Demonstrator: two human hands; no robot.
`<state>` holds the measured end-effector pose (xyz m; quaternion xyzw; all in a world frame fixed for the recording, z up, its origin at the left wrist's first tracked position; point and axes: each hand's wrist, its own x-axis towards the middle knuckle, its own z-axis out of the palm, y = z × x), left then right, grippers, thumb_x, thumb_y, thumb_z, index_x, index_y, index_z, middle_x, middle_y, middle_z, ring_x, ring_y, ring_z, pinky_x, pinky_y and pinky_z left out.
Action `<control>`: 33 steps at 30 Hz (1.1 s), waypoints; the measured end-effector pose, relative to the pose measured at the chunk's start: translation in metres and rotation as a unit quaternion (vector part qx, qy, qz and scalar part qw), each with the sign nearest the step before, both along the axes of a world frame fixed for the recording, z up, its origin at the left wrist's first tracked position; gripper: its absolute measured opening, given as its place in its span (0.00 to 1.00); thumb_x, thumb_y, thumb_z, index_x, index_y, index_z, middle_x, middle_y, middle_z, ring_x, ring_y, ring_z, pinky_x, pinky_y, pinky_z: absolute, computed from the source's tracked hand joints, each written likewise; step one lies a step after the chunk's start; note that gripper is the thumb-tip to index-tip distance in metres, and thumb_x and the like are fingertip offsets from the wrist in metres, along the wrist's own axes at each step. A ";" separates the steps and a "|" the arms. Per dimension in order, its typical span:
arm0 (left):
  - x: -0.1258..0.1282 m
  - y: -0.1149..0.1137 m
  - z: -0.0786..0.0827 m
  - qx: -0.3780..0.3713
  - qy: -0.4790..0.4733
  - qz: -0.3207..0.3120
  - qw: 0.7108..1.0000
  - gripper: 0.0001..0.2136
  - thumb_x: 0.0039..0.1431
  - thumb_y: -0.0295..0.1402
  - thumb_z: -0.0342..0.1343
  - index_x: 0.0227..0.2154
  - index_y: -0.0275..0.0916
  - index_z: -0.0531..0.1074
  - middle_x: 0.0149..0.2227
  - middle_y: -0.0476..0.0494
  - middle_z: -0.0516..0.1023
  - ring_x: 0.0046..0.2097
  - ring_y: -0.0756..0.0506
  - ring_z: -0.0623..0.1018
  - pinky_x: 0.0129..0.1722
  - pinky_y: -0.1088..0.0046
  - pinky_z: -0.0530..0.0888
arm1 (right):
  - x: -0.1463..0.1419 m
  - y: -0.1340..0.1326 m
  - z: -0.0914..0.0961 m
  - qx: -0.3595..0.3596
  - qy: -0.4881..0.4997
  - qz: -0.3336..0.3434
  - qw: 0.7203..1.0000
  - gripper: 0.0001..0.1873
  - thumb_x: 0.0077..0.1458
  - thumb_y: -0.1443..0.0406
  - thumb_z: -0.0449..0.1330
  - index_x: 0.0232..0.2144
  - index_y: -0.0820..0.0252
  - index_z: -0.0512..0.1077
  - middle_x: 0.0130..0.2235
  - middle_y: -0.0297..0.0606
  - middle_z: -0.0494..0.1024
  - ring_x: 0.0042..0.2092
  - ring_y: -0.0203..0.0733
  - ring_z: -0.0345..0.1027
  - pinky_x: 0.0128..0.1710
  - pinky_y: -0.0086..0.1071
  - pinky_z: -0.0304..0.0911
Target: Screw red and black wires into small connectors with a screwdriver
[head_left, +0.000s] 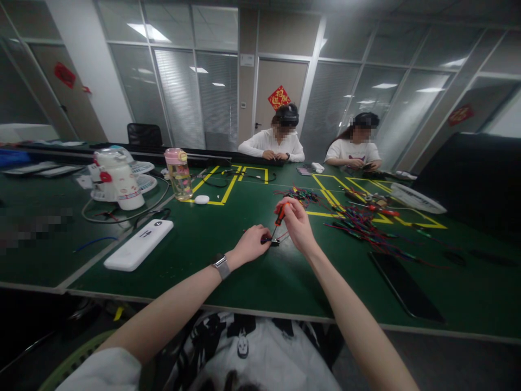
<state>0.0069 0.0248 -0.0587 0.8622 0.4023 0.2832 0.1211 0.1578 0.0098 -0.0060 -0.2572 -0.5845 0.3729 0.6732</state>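
My right hand (297, 220) grips an orange and black screwdriver (280, 215) by its handle. The shaft slants down to a small dark connector (275, 242) on the green table (252, 293). Closed around the near side of that connector is my left hand (253, 242), palm low to the tabletop. A thin reddish wire seems to run from the connector toward my right hand. Fine details of the connector are too small to make out. On my left wrist sits a watch (221, 265).
Red and black wires (358, 222) lie heaped to the right, near a black phone (407, 285). At left are a white power bank (139, 244), a white bottle (122, 179) and a pink-lidded bottle (178, 174). Two people (277, 136) sit across the table.
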 end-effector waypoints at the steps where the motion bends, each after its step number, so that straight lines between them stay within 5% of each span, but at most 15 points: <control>1: 0.000 0.000 0.000 0.000 0.000 -0.001 1.000 0.05 0.54 0.28 0.55 0.32 0.38 0.74 0.35 0.44 0.74 0.39 0.45 0.73 0.39 0.71 0.69 | 0.001 0.000 -0.001 0.002 -0.004 -0.008 1.000 0.09 0.53 0.57 0.61 0.35 0.53 0.71 0.35 0.32 0.72 0.36 0.36 0.67 0.35 0.29 0.63; 15: 0.001 0.001 -0.002 0.007 -0.004 -0.002 1.000 0.03 0.54 0.28 0.55 0.31 0.38 0.74 0.34 0.45 0.74 0.37 0.46 0.73 0.38 0.71 0.69 | -0.006 -0.004 0.002 -0.003 -0.002 0.085 0.996 0.11 0.61 0.57 0.54 0.42 0.52 0.70 0.33 0.34 0.73 0.35 0.36 0.67 0.36 0.30 0.63; 26: 0.001 -0.002 0.002 0.014 0.002 0.001 1.000 0.06 0.58 0.34 0.54 0.31 0.38 0.74 0.34 0.44 0.74 0.38 0.45 0.73 0.37 0.71 0.69 | 0.000 0.000 -0.001 0.000 0.005 0.003 1.000 0.09 0.57 0.57 0.58 0.39 0.52 0.71 0.32 0.32 0.69 0.33 0.35 0.64 0.30 0.26 0.61; 33: 0.001 0.000 0.000 0.016 -0.001 -0.007 1.000 0.07 0.59 0.32 0.53 0.31 0.38 0.74 0.34 0.44 0.74 0.38 0.45 0.73 0.38 0.71 0.69 | 0.002 0.001 0.000 0.000 -0.015 0.012 1.000 0.12 0.59 0.55 0.56 0.42 0.52 0.71 0.34 0.34 0.72 0.37 0.37 0.67 0.36 0.30 0.64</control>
